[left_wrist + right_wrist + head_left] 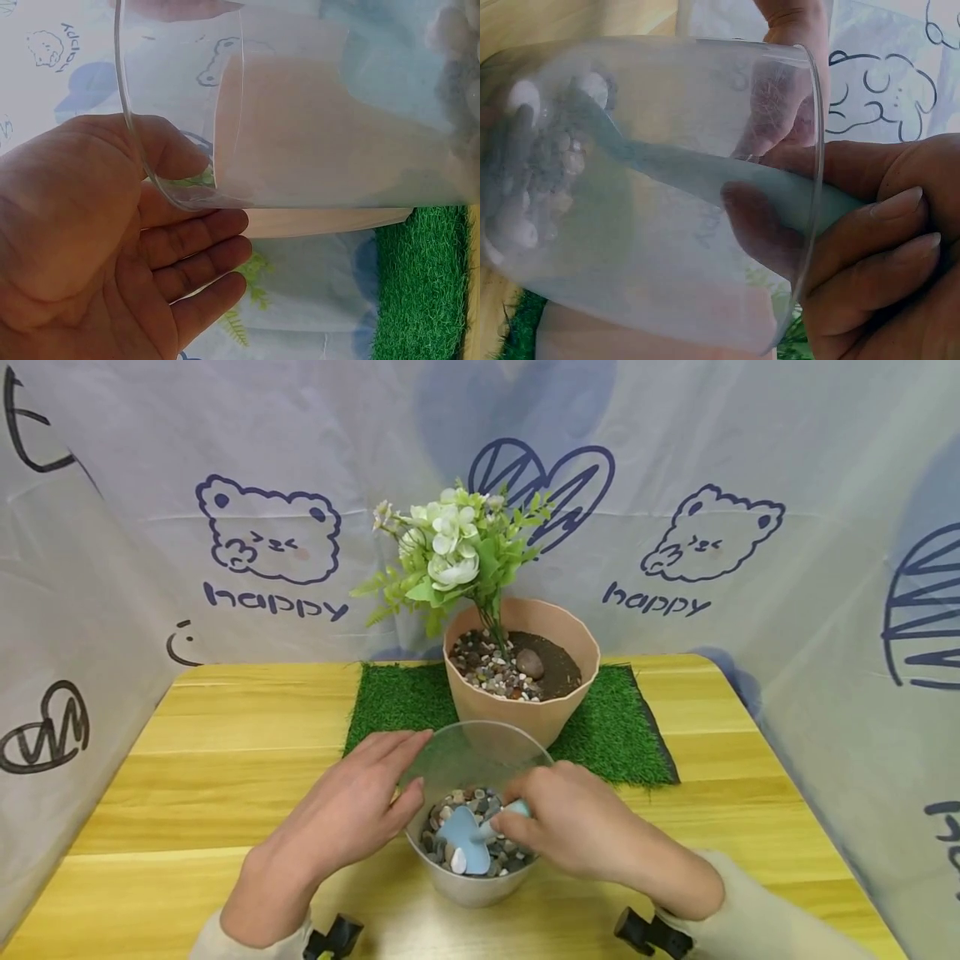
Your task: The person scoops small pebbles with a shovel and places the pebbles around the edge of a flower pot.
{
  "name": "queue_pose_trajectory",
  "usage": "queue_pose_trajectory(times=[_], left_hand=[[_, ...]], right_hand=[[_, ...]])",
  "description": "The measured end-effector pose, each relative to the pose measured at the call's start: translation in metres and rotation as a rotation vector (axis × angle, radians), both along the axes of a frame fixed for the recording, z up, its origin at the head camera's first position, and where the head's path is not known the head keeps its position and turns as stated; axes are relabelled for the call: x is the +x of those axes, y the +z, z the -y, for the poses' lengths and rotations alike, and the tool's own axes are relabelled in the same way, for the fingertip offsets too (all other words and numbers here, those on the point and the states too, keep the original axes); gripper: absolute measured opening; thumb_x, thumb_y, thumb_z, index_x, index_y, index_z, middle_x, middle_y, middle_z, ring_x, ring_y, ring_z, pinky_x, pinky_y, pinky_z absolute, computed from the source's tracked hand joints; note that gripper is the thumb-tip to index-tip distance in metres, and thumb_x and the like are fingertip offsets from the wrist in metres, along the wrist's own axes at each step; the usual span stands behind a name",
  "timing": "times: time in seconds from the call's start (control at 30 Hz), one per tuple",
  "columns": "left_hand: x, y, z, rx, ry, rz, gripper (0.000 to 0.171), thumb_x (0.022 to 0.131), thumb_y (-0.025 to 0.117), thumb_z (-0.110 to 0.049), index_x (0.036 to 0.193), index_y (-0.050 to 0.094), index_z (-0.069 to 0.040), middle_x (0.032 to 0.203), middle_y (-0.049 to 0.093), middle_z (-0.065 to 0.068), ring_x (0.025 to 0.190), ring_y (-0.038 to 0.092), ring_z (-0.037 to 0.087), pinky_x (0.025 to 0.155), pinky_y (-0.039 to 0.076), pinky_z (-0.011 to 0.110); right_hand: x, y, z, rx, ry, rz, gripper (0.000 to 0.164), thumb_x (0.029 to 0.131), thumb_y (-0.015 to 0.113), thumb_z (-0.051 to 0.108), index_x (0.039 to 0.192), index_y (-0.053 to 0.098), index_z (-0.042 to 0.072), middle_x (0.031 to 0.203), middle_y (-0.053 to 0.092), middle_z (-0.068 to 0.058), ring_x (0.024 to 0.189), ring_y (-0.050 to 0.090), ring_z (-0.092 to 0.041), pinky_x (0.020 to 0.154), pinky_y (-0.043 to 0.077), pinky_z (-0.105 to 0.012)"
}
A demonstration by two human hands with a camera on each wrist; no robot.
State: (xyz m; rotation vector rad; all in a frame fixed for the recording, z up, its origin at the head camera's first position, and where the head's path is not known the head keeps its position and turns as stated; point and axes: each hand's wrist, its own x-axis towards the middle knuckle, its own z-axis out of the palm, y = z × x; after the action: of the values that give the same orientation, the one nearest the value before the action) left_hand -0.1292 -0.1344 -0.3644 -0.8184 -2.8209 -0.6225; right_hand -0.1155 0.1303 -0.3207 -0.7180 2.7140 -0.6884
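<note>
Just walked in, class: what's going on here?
The person's right hand holds a pale blue shovel, its blade at the grey and white pebbles inside a clear round container. The left hand is at the container's rim. Behind, a peach pot holding a green plant with white flowers stands on a green grassy mat.

Reads "happy" [275, 602] in dark-blue handwritten-style lowercase on whitish, blue-patterned fabric backdrop [405, 468], below line-drawn bear face [270, 531] at left in head view. Repeats as second "happy" [657, 600] below tilted bear face [714, 535] at right. Shows again, small and turned sideways, at upper left in left wrist view. Carries cut-off strokes [943, 808] at head view's right edge, unreadable.
</note>
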Motion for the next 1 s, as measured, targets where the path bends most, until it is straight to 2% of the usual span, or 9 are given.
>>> queue_pose_trajectory(times=[0.2,0.37,0.5,0.63,0.73,0.87,1.0], left_hand=[[0.0,0.0,0.0,0.0,0.001,0.014,0.056,0.104,0.06,-0.024,0.156,0.05,-0.004,0.153,0.058,0.013,0.142,0.054,0.032,0.119,0.047,0.052],[0.0,0.001,0.001,0.001,0.0,0.004,0.056,0.104,0.06,-0.023,0.156,0.05,-0.004,0.152,0.058,0.014,0.141,0.054,0.032,0.119,0.047,0.052],[0.001,0.002,0.0,0.001,0.002,0.012,0.057,0.104,0.061,-0.023,0.156,0.05,-0.004,0.153,0.058,0.014,0.142,0.053,0.032,0.12,0.046,0.052],[0.001,0.002,0.0,0.001,0.006,0.026,0.057,0.104,0.06,-0.023,0.157,0.049,-0.005,0.154,0.057,0.013,0.143,0.053,0.032,0.12,0.046,0.052],[0.001,0.002,0.0,0.001,0.009,0.032,0.057,0.104,0.06,-0.023,0.157,0.049,-0.005,0.154,0.057,0.013,0.143,0.053,0.032,0.12,0.046,0.052],[0.002,0.002,0.001,-0.001,0.009,0.038,0.057,0.104,0.06,-0.023,0.157,0.049,-0.005,0.154,0.056,0.013,0.143,0.052,0.032,0.12,0.046,0.053],[0.002,0.002,0.002,-0.003,0.007,0.038,0.057,0.105,0.059,-0.025,0.157,0.049,-0.005,0.154,0.056,0.013,0.144,0.052,0.032,0.12,0.046,0.052]], right_hand=[[-0.002,0.001,-0.008,-0.08,-0.038,0.038,0.018,0.101,0.069,0.031,0.095,0.082,0.02,0.077,0.07,0.014,0.066,0.058,-0.005,0.064,0.052,-0.028],[-0.004,0.004,-0.015,-0.138,-0.049,0.073,0.017,0.101,0.069,0.032,0.095,0.081,0.022,0.081,0.072,0.013,0.066,0.057,-0.007,0.064,0.052,-0.028],[-0.005,0.002,-0.021,-0.185,-0.055,0.125,0.017,0.101,0.069,0.033,0.097,0.081,0.021,0.071,0.065,0.011,0.056,0.046,-0.008,0.056,0.046,-0.026],[-0.006,0.003,-0.029,-0.231,-0.077,0.181,0.019,0.102,0.068,0.032,0.099,0.082,0.019,0.066,0.066,0.006,0.047,0.037,-0.009,0.046,0.039,-0.026],[-0.008,0.004,-0.033,-0.269,-0.105,0.231,0.021,0.102,0.068,0.032,0.101,0.081,0.016,0.071,0.072,0.002,0.042,0.04,-0.011,0.043,0.041,-0.028],[-0.011,0.005,-0.037,-0.319,-0.163,0.279,0.024,0.101,0.07,0.034,0.102,0.08,0.013,0.072,0.073,-0.002,0.04,0.049,-0.014,0.041,0.046,-0.03],[-0.012,0.005,-0.041,-0.375,-0.226,0.296,0.025,0.099,0.073,0.034,0.096,0.079,0.01,0.07,0.071,-0.003,0.043,0.053,-0.017,0.038,0.042,-0.028]])
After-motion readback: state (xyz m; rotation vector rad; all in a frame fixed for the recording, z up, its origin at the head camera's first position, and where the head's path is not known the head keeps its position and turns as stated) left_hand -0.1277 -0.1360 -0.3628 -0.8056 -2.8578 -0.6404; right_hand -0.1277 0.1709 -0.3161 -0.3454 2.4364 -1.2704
